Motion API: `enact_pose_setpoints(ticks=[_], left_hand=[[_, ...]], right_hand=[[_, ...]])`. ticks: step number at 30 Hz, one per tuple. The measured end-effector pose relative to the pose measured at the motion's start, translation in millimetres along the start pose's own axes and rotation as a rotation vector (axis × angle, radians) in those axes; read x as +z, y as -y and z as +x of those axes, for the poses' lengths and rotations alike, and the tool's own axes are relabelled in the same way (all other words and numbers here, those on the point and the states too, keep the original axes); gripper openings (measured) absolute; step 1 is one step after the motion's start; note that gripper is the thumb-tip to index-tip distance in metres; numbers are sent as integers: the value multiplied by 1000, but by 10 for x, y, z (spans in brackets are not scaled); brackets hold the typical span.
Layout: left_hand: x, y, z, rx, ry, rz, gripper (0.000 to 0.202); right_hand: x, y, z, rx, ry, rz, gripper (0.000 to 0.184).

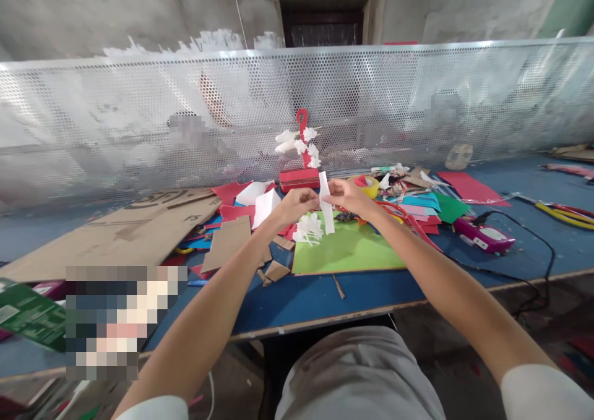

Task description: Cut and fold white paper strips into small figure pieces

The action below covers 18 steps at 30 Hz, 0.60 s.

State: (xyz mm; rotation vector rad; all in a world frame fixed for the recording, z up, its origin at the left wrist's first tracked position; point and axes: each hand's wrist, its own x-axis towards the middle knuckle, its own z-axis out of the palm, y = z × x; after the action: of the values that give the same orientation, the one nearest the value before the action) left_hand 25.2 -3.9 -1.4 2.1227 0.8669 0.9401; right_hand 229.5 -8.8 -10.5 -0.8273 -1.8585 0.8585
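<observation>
Between my hands a narrow white paper strip (327, 210) stands upright above the table. My right hand (342, 196) pinches its edge from the right. My left hand (299, 203) is at its left side, fingers drawn together near the strip; what lies between those fingertips is too small to make out. Just below my left hand are white paper flower pieces (309, 228), at the left edge of a lime green sheet (348, 253). Behind my hands stands a red box-like base (299, 179) with a red curled upright (302, 123) bearing white paper flowers (310, 151).
Brown cardboard (125, 231) and white and red paper scraps (266, 206) spread to the left. On the right are yellow tape (370, 187), a magenta device (485, 234) with a black cable, a red sheet (473, 186) and yellow-handled pliers (563, 214). A perforated metal panel (250, 98) runs along the back.
</observation>
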Motion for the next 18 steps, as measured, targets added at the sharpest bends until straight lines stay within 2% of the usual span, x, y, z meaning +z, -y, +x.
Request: enact_pose_setpoints(ticks=[18], left_hand=[[0,-35,-8,-10,22,-18,16]], right_hand=[[-1,-7,-2,20,4,-25,25]])
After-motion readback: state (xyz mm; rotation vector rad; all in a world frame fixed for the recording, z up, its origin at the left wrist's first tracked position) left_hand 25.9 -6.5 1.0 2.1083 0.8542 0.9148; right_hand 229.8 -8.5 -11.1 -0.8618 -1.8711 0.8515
